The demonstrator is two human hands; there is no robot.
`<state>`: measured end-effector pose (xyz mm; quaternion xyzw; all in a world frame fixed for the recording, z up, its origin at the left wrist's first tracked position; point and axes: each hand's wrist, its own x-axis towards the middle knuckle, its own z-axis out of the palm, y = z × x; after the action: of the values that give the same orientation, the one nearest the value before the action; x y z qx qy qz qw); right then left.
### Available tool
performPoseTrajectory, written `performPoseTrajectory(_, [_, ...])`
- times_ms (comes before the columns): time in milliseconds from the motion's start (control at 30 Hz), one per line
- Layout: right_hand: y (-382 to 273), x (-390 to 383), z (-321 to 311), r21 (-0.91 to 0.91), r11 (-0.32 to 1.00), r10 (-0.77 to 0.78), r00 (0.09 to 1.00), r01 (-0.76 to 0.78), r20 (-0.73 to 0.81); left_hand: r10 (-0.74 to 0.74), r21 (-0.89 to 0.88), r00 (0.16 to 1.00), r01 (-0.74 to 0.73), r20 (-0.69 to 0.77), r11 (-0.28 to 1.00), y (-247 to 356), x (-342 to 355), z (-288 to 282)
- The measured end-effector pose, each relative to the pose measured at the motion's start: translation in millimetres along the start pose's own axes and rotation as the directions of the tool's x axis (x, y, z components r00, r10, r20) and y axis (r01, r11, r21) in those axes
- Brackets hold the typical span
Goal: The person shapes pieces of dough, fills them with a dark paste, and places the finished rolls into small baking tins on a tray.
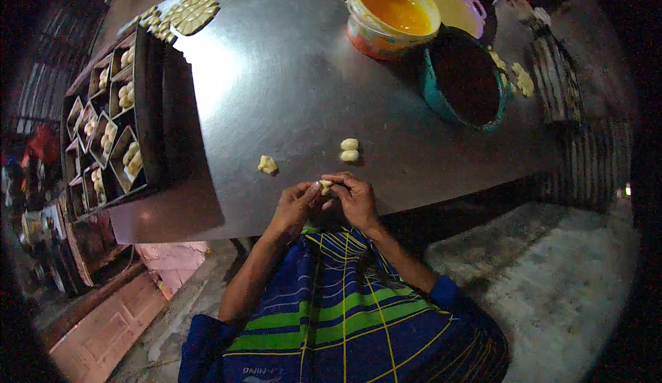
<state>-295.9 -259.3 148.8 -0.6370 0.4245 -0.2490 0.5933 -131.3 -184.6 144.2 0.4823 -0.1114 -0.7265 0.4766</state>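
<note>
Close to the table's near edge, my left hand and my right hand meet around a small piece of pale dough. The fingertips of both hands pinch it, so part of it is hidden. Just beyond my left hand lies a rough lump of dough on the metal tabletop. Two smooth dough balls rest against each other beyond my right hand, one behind the other.
At the left edge stands a tray of small tins holding dough balls. A bucket of orange liquid, a teal tub with dark contents and a purple-rimmed basin stand far right. Cut dough lies at the far left.
</note>
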Motion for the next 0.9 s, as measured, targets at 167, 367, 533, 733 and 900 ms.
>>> performPoseTrajectory(167, [-27, 2, -9, -0.225, 0.923, -0.334, 0.941, 0.313, -0.061, 0.193, 0.094, 0.980, -0.188, -0.055, 0.978, 21, 3, 23])
performPoseTrajectory(367, [-36, -5, -23, 0.186, 0.982, 0.049, 0.960, 0.003, -0.275, 0.383, 0.182, 0.919, -0.362, -0.097, 0.914, 29, 6, 59])
performPoseTrajectory(533, [-18, -12, -27, 0.204, 0.978, 0.017, 0.965, 0.038, -0.262, 0.378, 0.186, 0.923, -0.361, -0.067, 0.914, 19, 15, 79])
performPoseTrajectory(733, [-25, -16, -61, 0.133, 0.989, 0.006, 0.904, 0.056, -0.427, 0.262, 0.181, 0.961, -0.243, -0.088, 0.953, 23, 17, 100])
performPoseTrajectory(900, [-22, -23, -76, 0.097, 0.977, -0.144, 0.926, 0.188, -0.349, 0.761, 0.736, 0.645, -0.549, 0.070, 0.397, 25, 17, 131])
